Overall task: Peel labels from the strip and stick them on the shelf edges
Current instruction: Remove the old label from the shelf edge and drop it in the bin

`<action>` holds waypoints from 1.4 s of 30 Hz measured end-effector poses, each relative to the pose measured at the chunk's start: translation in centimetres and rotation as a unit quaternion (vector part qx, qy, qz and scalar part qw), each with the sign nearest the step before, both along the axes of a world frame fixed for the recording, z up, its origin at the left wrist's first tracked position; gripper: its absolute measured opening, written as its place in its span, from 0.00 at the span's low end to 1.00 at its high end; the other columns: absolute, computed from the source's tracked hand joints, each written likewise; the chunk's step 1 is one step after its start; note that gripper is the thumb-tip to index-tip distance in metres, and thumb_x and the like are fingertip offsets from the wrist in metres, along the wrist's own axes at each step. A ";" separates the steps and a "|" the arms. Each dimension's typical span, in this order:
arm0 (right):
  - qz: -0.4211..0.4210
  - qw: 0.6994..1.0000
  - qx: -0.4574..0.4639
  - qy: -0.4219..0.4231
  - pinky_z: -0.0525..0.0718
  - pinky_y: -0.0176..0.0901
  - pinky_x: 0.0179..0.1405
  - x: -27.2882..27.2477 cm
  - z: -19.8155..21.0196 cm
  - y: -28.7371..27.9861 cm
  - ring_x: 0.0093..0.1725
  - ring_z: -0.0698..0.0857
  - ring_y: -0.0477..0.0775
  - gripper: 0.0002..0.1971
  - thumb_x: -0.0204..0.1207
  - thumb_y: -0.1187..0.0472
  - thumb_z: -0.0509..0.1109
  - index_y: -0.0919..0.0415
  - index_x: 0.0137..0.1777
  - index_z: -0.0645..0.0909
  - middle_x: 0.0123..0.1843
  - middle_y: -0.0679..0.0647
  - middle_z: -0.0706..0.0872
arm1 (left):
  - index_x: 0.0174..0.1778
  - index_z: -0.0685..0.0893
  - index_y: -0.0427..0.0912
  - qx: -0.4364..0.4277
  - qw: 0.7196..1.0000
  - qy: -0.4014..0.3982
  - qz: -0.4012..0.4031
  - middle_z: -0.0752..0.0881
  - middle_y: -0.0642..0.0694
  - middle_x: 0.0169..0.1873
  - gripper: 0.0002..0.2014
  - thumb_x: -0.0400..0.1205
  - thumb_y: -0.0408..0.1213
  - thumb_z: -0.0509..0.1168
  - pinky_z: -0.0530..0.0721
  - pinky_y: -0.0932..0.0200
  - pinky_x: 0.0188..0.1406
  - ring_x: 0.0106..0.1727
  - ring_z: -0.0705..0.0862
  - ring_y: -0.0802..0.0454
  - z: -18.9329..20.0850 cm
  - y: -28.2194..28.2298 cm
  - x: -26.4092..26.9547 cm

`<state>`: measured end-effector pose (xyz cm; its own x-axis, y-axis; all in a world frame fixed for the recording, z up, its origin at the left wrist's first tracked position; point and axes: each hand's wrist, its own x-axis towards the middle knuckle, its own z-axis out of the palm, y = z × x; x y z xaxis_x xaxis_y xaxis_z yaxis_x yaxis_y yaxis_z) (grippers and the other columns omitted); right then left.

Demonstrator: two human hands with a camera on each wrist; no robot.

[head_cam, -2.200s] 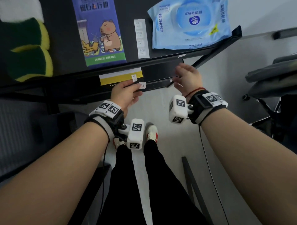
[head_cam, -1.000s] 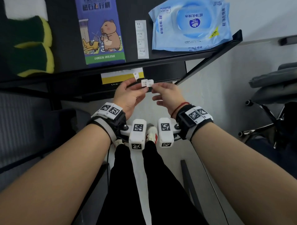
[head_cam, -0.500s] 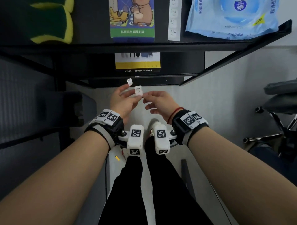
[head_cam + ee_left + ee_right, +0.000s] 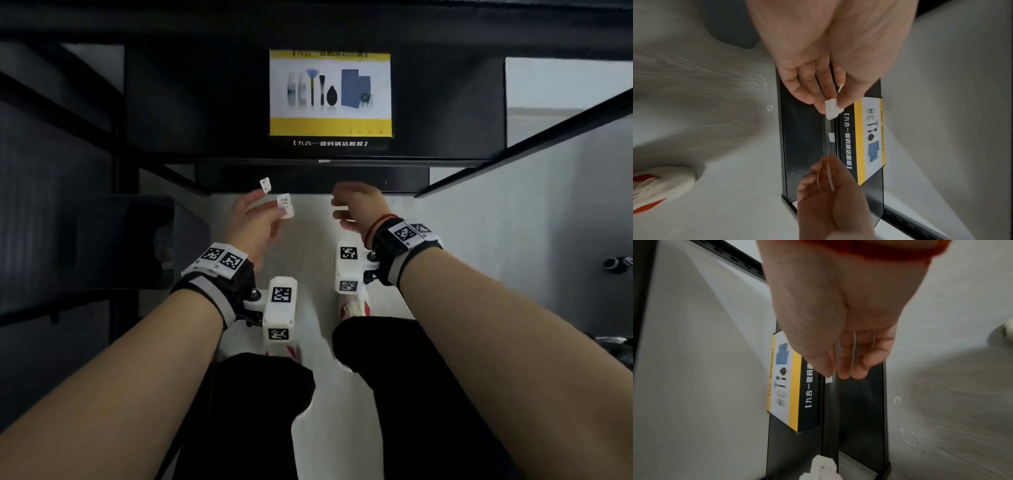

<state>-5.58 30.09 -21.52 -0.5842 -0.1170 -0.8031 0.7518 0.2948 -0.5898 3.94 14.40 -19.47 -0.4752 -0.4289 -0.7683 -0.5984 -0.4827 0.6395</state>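
Centre frame: my left hand (image 4: 255, 219) pinches two labels (image 4: 285, 205); right hand (image 4: 356, 205) loose, empty; one label (image 4: 831, 137) stuck on shelf edge (image 4: 376, 162).

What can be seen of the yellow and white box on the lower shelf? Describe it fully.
The box looks like printed cardboard. Its white face pictures bottles, brushes, a blower and a blue cloth, framed by yellow bands above and below. A black side carries white Chinese lettering. It lies flat on the dark shelf, lettered side toward the front edge, directly behind a small white label stuck on that edge. Neither the left hand nor the right hand touches it.
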 end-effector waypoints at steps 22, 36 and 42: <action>-0.205 0.965 -0.063 0.148 0.75 0.32 0.18 -4.1 -14.5 -3.6 0.24 0.80 0.45 0.08 0.77 0.69 0.75 0.56 0.44 0.83 0.33 0.51 0.85 | 0.53 0.84 0.47 -0.026 0.980 0.195 -0.038 0.92 0.46 0.47 0.07 0.88 0.38 0.60 0.82 0.62 0.38 0.40 0.90 0.51 -11.8 -1.3 -9.0; -0.198 0.957 -0.164 0.135 0.73 0.31 0.17 -3.1 -15.2 -4.1 0.21 0.79 0.45 0.09 0.81 0.64 0.73 0.55 0.40 0.80 0.33 0.50 0.85 | 0.52 0.84 0.48 -0.025 0.974 0.223 -0.030 0.92 0.48 0.46 0.07 0.88 0.38 0.60 0.82 0.61 0.39 0.40 0.91 0.52 -12.2 -1.3 -8.5; -0.183 0.963 -0.164 0.113 0.71 0.31 0.19 -2.7 -13.6 -3.8 0.23 0.78 0.45 0.06 0.82 0.65 0.72 0.57 0.43 0.81 0.35 0.51 0.84 | 0.61 0.85 0.43 -0.017 0.975 0.222 -0.015 0.93 0.47 0.50 0.10 0.89 0.39 0.61 0.85 0.59 0.44 0.45 0.92 0.51 -11.4 -1.4 -7.9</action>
